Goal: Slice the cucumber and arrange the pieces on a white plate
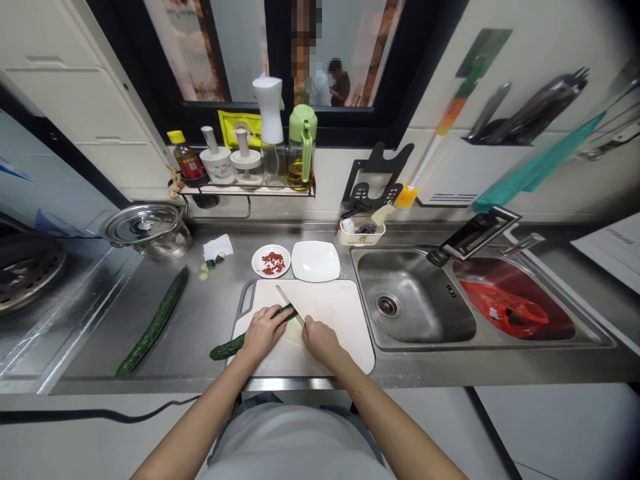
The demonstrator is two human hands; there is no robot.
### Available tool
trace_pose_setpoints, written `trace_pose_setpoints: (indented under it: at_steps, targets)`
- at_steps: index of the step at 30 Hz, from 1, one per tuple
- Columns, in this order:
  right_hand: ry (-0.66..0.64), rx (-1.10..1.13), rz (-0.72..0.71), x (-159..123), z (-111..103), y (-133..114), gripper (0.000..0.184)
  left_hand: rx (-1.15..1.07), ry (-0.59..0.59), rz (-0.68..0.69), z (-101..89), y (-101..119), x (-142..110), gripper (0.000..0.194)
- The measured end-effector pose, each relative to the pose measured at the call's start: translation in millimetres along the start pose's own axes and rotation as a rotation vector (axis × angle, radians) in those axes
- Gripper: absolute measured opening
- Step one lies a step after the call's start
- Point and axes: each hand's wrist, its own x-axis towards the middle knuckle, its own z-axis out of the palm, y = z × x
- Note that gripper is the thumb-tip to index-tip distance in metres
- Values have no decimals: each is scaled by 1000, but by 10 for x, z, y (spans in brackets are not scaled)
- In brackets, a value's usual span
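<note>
On the white cutting board lies a dark green cucumber, partly covered by my left hand. The fingers of that hand are curled over it and press it to the board. My right hand grips the handle of a knife, whose blade points away to the upper left and sits at the cucumber's right end. Pale wet traces show on the board near the knife. Just behind the board stand a white plate and a small white dish with red chopped pieces.
A second cucumber lies on the steel counter at left, near cucumber scraps and a lidded pot. At right is a double sink with a red plastic bag. A rack of bottles hangs behind.
</note>
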Motion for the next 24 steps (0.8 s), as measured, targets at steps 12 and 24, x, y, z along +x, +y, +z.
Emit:
trace_pose_setpoints:
  at_steps: [12,24]
  targets:
    - [-63,-19,68,-242,-83,2,33,-3,11,-4,-5,14,-6,37]
    - [-25,27,52,55,-136,-119,32,-7,38,-4,61,16,-18,37]
